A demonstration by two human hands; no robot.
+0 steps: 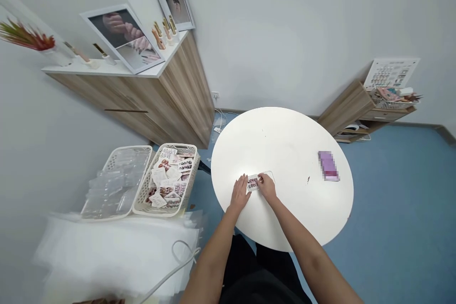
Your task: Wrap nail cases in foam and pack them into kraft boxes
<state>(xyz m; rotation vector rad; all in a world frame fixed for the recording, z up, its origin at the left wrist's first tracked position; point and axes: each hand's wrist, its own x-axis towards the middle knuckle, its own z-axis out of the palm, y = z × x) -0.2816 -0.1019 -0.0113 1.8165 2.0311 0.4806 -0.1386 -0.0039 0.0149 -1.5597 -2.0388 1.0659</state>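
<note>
A small card with dark red press-on nails (252,183) in rows lies near the front of the white round table (285,218). My left hand (240,194) rests flat at the card's left edge, its fingers stretched out and the thumb by the lower corner. At the card's right end is my right hand (267,187), with fingertips pinched together over the nails. What those fingertips hold, if anything, is too small to make out. The edge of a clear plastic case (271,174) shows behind my right hand, partly covered by it.
A blurred purple item (328,166) lies at the table's right side. To the left, one white basket (194,178) holds many nail sets; another basket (149,149) holds clear plastic cases. A wooden cabinet (188,90) stands behind them, and a low shelf (347,107) at the right.
</note>
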